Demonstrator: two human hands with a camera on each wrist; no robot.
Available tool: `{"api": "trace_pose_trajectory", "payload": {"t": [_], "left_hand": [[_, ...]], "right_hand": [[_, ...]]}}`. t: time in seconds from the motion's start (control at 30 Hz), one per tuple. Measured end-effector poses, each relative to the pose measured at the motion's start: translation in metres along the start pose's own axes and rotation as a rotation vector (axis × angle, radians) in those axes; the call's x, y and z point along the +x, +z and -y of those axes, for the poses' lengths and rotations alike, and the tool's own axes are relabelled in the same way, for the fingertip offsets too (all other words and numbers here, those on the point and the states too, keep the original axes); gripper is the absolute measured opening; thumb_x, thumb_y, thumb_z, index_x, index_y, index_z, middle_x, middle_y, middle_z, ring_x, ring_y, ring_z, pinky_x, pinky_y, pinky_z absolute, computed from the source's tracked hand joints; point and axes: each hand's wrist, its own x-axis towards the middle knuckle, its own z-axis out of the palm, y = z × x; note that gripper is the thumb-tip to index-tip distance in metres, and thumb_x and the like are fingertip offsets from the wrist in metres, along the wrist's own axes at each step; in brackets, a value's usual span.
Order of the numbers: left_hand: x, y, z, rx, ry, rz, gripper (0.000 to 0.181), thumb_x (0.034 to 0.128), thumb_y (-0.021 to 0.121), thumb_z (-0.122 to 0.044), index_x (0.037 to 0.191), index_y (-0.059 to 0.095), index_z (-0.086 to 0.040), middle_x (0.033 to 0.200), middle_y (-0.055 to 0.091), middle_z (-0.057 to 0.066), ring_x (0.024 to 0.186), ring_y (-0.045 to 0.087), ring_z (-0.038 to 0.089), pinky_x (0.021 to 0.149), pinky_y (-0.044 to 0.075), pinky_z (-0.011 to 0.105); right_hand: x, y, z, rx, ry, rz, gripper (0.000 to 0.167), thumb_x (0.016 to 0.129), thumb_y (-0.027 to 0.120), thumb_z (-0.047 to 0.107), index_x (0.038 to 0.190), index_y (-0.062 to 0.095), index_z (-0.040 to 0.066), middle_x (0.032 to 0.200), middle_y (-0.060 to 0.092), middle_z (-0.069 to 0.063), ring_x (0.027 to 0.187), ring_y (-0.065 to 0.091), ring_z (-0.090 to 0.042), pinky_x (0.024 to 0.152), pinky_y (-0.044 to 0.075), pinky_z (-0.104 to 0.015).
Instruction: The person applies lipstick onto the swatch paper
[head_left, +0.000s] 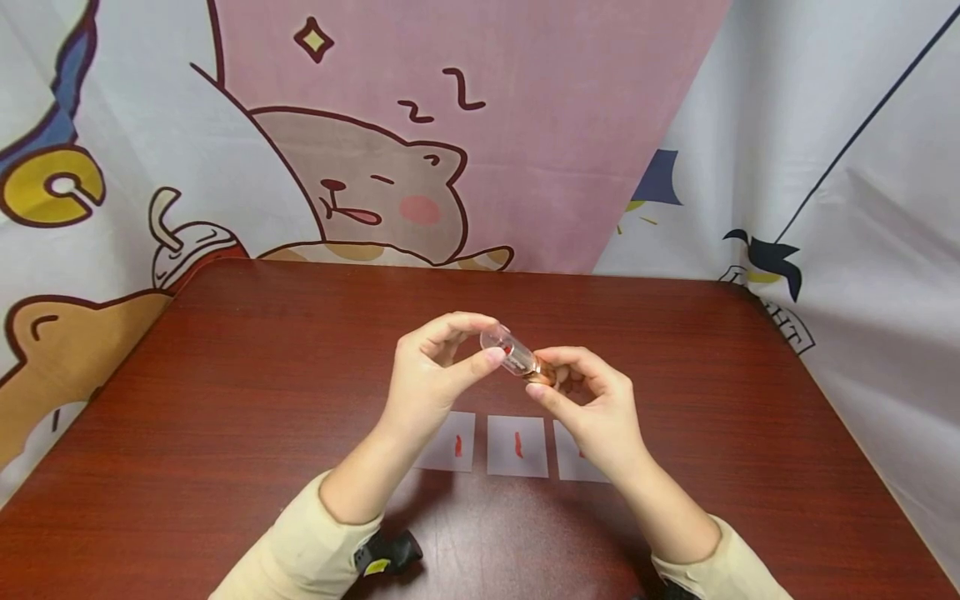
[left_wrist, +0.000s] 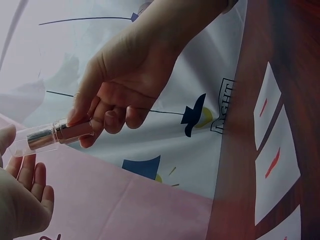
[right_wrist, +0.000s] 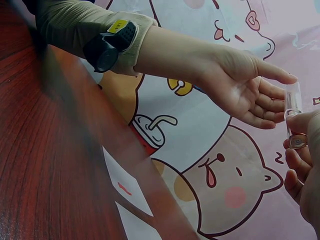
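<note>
A lipstick tube with a clear cap and a shiny copper-coloured base is held tilted above the table, between both hands. The left hand pinches the clear cap end between thumb and fingers. At the other end, the right hand grips the base with its thumb and curled fingers. In the left wrist view a metallic band shows through the clear cap. The right wrist view has the cap upright between the hands, with the round base end partly covered by fingers.
Three white paper cards with red strokes lie in a row on the dark red wooden table: the left card, the middle card and the right card, partly hidden by the right hand. A printed cartoon curtain hangs behind.
</note>
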Motion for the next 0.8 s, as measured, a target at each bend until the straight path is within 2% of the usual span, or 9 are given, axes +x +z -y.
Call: {"api": "trace_pose_trajectory", "payload": {"t": [0.57,0.8], "left_hand": [[-0.0021,0.0031,0.0022,-0.006,-0.024,-0.001,0.028,0.0765,0.069,0.014,0.103,0.061,0.016,0.094,0.069,0.003,0.095,0.063,0.02,0.097,0.043,0.04],[-0.0018,0.0037,0.0049,-0.002,-0.024,0.008,0.027,0.0771,0.069,0.014,0.103,0.062,0.015,0.094,0.069,0.002,0.096,0.062,0.021,0.098,0.041,0.043]], "right_hand": [[-0.0002,0.0004,0.0008,0.013,0.014,-0.007,0.032,0.073,0.07,-0.019,0.102,0.065,-0.007,0.077,0.062,-0.002,0.065,0.054,-0.009,0.053,0.044,-0.018],[0.0,-0.0005,0.0009,-0.029,0.026,-0.017,0.031,0.074,0.071,-0.017,0.102,0.066,-0.006,0.076,0.062,-0.002,0.065,0.054,-0.01,0.054,0.045,-0.018]]}}
